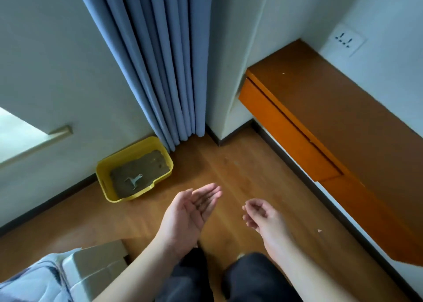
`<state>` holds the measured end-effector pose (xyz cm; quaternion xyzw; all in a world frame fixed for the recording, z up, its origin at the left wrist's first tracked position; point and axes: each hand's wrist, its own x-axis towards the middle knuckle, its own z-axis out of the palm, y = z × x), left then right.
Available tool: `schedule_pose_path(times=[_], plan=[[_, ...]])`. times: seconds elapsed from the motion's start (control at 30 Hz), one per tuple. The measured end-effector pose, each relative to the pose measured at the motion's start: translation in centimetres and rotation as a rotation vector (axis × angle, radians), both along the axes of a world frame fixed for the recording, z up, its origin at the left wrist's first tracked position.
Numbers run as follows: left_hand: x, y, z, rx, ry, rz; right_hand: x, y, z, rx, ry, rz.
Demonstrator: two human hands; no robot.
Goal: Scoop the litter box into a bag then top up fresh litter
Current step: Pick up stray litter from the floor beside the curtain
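Nothing's being held rn: left hand (191, 212) is being kept flat, palm up, right hand (263, 214) loosely curled. Rounded yellow plastic litter box (107, 187) with grainy brown litter (146, 166) and small pale plastic scoop (134, 181) is being left ahead-left of both, on smooth wooden floor (240, 175).

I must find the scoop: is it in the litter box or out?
In: the scoop lies flat on the litter inside the yellow litter box; neither hand touches it.
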<state>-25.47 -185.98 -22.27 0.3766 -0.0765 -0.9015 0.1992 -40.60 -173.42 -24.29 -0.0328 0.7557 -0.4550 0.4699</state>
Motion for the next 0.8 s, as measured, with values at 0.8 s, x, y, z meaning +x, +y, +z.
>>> schedule_pose_path(times=[0.8], plan=[[-18.8, 48.6, 9.0, -0.099, 0.049, -0.836, -5.3, 53.0, 8.2, -0.422, -0.014, -0.990]])
